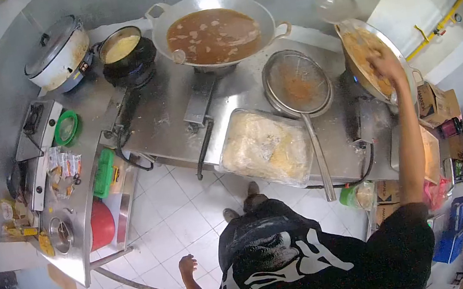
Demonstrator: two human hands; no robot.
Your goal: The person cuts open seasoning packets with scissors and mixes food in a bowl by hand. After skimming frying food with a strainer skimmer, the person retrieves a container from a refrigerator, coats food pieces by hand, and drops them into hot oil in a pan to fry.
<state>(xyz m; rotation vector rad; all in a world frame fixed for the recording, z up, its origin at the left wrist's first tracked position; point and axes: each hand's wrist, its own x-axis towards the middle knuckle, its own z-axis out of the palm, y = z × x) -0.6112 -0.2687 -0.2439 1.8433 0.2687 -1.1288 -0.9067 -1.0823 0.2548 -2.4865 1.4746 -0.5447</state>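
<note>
My right hand (386, 66) is stretched out over the large wok (397, 50) on the right. Brownish-yellow food (365, 50) spreads across that wok, and my fingers are blurred just above it, so what they hold, if anything, is unclear. Low at my side, away from the counter, hangs my left hand (187, 265), loosely curled with nothing visible in it. A round, see-through mesh skimmer (334, 4) shows at the wok's far rim. Nearer to me, a long-handled strainer (298, 86) with orange-brown crumbs rests over a metal bowl.
A big wok of brown liquid (212, 36) stands at the back, beside a small pot (123, 47) and a lidded white pot (58, 54). A plastic-covered tray of pale food (266, 147) overhangs the steel counter's front edge. Cardboard boxes (436, 102) stand at right.
</note>
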